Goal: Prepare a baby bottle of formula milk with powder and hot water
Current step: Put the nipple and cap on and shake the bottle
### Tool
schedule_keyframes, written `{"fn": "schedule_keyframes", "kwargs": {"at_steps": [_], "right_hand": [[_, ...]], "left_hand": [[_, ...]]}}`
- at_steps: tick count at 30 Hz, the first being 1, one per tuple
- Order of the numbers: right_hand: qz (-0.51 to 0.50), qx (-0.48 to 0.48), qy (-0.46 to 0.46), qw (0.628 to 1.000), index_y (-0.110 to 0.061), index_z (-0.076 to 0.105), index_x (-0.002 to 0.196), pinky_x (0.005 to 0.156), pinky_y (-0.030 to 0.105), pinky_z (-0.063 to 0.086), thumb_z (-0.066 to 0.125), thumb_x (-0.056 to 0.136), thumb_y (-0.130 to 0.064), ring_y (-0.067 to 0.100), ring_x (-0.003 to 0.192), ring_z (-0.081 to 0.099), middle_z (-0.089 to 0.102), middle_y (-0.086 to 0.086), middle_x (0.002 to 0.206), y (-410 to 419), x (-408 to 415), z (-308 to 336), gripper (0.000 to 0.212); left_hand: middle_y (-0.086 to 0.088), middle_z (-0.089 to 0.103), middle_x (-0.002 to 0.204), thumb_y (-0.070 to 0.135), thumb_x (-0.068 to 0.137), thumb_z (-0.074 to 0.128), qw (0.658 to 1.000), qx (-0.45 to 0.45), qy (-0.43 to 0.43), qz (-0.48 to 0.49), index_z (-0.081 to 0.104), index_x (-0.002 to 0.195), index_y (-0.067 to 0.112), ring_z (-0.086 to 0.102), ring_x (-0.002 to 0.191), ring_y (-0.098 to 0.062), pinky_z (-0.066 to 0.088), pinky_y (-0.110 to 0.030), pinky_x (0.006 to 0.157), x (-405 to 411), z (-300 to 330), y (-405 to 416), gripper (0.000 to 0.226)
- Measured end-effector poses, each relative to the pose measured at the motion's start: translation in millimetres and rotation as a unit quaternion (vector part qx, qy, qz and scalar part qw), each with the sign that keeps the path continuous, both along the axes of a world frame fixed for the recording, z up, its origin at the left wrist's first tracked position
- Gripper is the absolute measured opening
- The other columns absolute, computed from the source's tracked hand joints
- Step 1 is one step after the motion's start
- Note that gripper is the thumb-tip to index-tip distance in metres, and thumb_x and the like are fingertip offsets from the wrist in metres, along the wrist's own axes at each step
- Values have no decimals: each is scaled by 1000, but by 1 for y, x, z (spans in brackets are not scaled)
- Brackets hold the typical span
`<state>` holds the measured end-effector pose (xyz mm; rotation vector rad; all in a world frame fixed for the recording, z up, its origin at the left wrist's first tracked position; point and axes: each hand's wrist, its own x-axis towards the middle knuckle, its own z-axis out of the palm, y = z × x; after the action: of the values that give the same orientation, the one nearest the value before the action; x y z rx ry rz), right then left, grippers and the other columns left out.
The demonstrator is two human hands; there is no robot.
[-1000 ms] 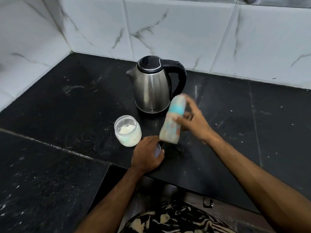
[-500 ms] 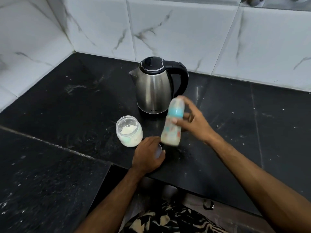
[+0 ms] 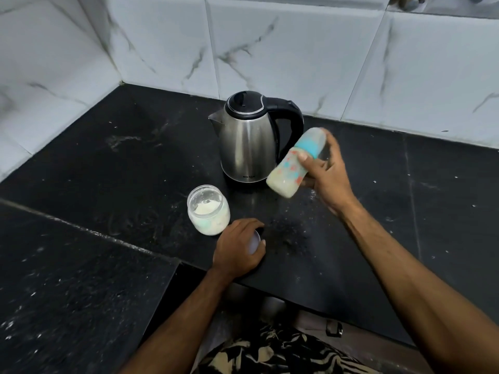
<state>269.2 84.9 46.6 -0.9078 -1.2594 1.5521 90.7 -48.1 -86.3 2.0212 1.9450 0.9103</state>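
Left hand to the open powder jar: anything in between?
Nothing visible. The left hand rests on the black counter, curled over a small round lid, just right of the open clear plastic powder jar. The steel kettle and the tilted baby bottle in the right hand sit farther back.

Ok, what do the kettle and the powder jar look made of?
Kettle: brushed stainless steel by its look, with soft vertical reflections down the body; the lid and handle look like glossy black plastic. Powder jar: clear and see-through, showing white powder inside; plastic or glass, I cannot tell which.
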Motion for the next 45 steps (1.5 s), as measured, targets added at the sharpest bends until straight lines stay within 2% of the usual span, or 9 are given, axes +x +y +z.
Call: {"fn": "schedule_keyframes", "kwargs": {"at_steps": [6,13,18,24,30,35,37,41,45], "right_hand": [[229,38,-138,963,-25,33,144,71,28,59,72,82,3,21,100,72,63,18,123,-37,-3,-19,79],[-22,-22,32,999,-28,32,144,74,49,61,75,80,-25,26,97,71,75,0,101,-2,-3,-3,77],[213,27,-150,965,-36,33,140,72,37,61,75,79,-11,25,98,72,70,12,112,-28,3,-17,78],[-56,-39,36,997,-29,33,142,66,38,61,67,89,-13,24,94,73,72,4,102,-2,0,-6,65],[181,-2,-137,974,-32,34,142,71,41,61,77,77,-16,28,99,72,70,16,115,-29,0,-19,79],[-51,-47,13,997,-27,31,145,66,39,61,69,89,-13,26,94,73,72,9,105,1,-2,-8,70],[-24,-49,5,998,-30,31,144,68,42,61,69,89,-12,28,96,72,71,12,109,-5,-3,-12,69],[189,21,-154,970,-32,33,143,71,37,61,74,82,-8,24,99,72,69,13,115,-28,-1,-18,77],[-7,-18,-23,1000,-26,32,145,66,36,61,70,88,-9,21,93,73,71,9,107,-5,-3,1,71]], "left_hand": [[7,69,107,42,80,68,1000,-4,13,-3,68,108,20,56,99,-12,39,-19,81,0,5,2,36],[5,68,114,39,81,61,1000,9,4,4,68,112,18,59,106,-13,39,-18,94,0,-1,1,38],[4,67,110,41,82,60,1000,-14,15,-14,67,112,16,58,101,-15,37,-19,88,-2,-1,2,40],[6,67,116,39,81,62,1000,1,-3,0,68,114,18,58,108,-11,39,-18,96,0,-2,0,39],[3,67,108,36,81,62,1000,-12,14,-17,67,111,15,56,100,-15,29,-12,87,-1,0,2,37],[6,67,115,39,81,62,1000,-2,-2,-2,68,113,19,57,106,-10,32,-11,95,0,-2,1,38],[7,67,114,40,81,62,1000,-5,1,-2,67,113,20,57,106,-11,34,-14,93,-1,-2,1,38],[4,66,107,39,82,59,1000,-8,16,-12,66,110,17,55,98,-14,35,-19,83,-1,0,2,37],[6,67,115,40,81,62,1000,8,2,-2,66,114,19,58,106,-12,39,-20,94,-1,-3,1,39]]}}
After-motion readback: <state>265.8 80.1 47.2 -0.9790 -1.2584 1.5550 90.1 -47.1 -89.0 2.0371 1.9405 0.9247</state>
